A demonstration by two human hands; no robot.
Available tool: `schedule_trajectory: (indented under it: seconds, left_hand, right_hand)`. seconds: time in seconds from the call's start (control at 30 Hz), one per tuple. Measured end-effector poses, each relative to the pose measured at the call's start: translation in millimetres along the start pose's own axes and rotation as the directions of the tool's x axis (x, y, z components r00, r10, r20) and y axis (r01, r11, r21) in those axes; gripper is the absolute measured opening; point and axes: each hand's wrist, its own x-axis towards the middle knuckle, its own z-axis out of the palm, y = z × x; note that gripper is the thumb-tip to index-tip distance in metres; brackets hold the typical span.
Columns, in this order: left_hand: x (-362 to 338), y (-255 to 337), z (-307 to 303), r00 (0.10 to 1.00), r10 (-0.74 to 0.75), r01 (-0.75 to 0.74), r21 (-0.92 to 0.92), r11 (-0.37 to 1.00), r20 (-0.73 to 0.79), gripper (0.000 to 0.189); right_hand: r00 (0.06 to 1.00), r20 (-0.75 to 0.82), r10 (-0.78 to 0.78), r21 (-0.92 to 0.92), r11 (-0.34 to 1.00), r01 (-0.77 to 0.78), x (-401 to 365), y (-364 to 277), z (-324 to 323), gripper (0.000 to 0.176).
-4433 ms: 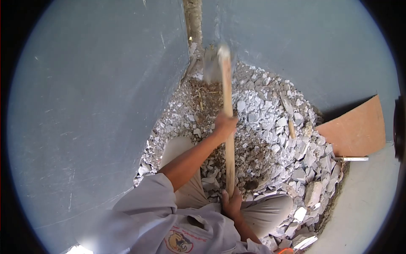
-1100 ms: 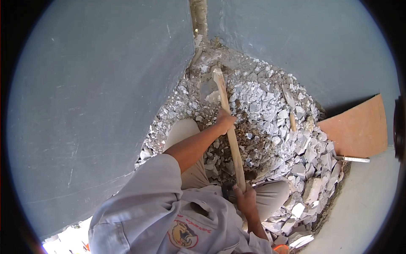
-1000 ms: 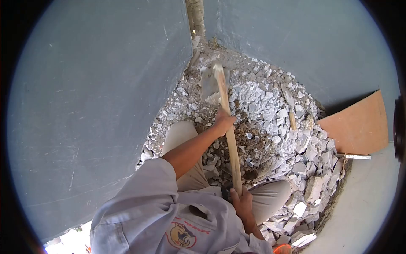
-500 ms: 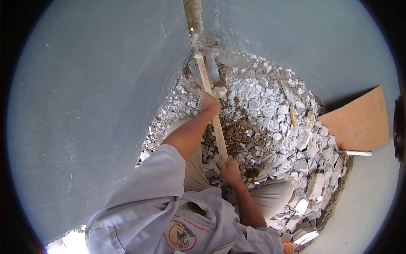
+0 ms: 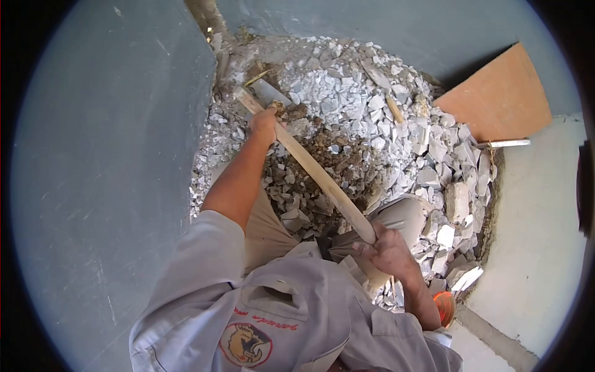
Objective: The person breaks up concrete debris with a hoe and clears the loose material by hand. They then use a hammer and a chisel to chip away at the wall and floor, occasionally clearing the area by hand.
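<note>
Both hands grip the pale wooden handle of a hoe point(image 5: 316, 170), which slants across the view. Up near the head, my left hand point(image 5: 263, 126) is wrapped round the handle. My right hand point(image 5: 389, 251) is closed round its lower end, close to my right knee. The hoe's grey metal blade point(image 5: 271, 93) lies at the rubble, partly hidden by the handle. Below the handle is a patch of brown soil and broken pieces point(image 5: 338, 155).
Grey-white rubble point(image 5: 353, 93) fills the corner between the blue-grey left wall point(image 5: 111, 173) and the back wall point(image 5: 384, 25). A brown board point(image 5: 502, 99) leans at the right. An orange round object point(image 5: 444, 307) sits beside my right forearm.
The hoe has swung from nearly upright in view to a stronger slant. My right hand has moved right and back toward my body; the left has shifted left. The camera view has also shifted.
</note>
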Motion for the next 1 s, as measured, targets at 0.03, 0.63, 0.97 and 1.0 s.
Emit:
schedule_trajectory:
  seconds: [0.03, 0.63, 0.97, 1.0]
  left_hand:
    - [-1, 0, 1, 0.999, -0.029, 0.03, -0.034, 0.999, 0.035, 0.026]
    - [-176, -97, 24, 0.975, -0.126, 0.184, -0.35, 0.918, 0.182, 0.022]
    - [-288, -191, 58, 0.661, -0.561, 0.724, -0.226, 0.652, 0.497, 0.05]
    - [-295, -209, 75, 0.554, -0.589, 0.807, -0.207, 0.553, 0.588, 0.048]
  right_hand:
    - [1.0, -0.004, 0.011, -0.008, 1.0, -0.011, 3, 3, -5, 0.038]
    - [0.956, -0.225, 0.19, -0.336, 0.906, -0.259, -125, 32, -124, 0.014]
    - [0.858, -0.514, 0.009, -0.642, 0.659, -0.392, -188, 82, -217, 0.01]
    - [0.825, -0.561, -0.065, -0.686, 0.594, -0.42, -199, 93, -228, 0.013]
